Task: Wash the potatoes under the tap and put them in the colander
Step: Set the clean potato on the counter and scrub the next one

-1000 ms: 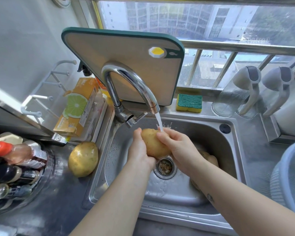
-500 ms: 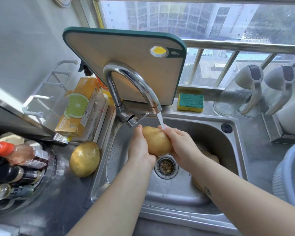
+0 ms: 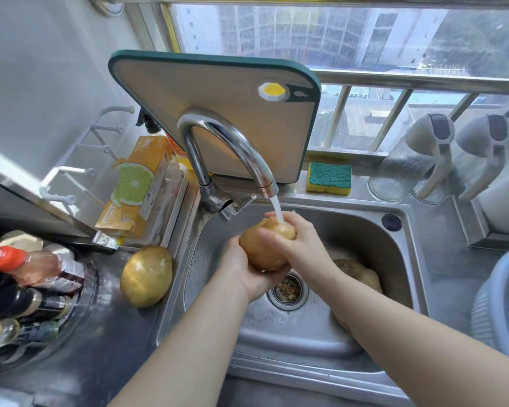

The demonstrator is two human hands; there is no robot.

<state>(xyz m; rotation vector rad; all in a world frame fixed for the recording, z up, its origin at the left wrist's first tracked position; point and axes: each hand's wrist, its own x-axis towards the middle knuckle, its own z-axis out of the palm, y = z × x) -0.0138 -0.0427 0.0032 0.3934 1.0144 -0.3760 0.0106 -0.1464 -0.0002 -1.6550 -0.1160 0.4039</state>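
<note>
Three potatoes: the first potato above the sink, the second potato left of it, the third potato inside it. Behind the sink stand one cutting board, one sponge, two jugs; right of it, one colander.

Both hands around a potato under the running tap — left hand cupping beneath, right hand gripping on top, second potato on the counter beside the sink, another in the basin, blue colander at far right.

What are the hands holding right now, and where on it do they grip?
A potato, under the running tap. The left hand cups its lower end; the right hand wraps its upper right side.
</note>
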